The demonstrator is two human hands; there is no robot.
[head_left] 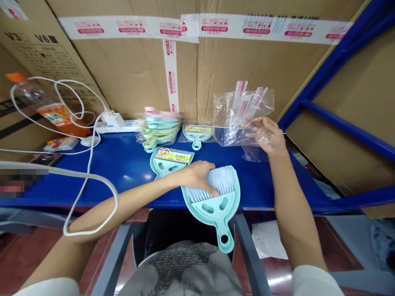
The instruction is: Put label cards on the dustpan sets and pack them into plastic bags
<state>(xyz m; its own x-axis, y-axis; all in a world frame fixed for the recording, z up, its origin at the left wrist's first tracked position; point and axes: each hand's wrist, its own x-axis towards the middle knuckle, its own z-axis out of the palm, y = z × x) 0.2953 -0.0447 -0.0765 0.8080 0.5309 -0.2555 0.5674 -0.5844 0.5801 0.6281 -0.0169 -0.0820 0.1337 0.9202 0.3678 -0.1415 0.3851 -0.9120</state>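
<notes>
My left hand [200, 176] grips a light-blue dustpan and brush set [216, 207] by its upper part, thumb on the pale bristles, handle toward me. At the right, my right hand [267, 133] has its fingers on a clear plastic bag [225, 119], beside strips of printed tape. Left of the held set, a second blue set [173, 160] with a yellow label lies on the table, partly behind my left forearm. Farther back is another labelled blue set [197, 133]. Beside it stands a stack of pink, blue and green sets [162, 125] in clear wrapping.
A blue table [123, 181] backs onto large cardboard boxes [129, 74]. An orange-capped bottle [55, 109], white cables [89, 164] and a power strip [120, 126] occupy the left; a cable loop hangs over my left forearm. Blue metal bars [348, 127] rise at the right.
</notes>
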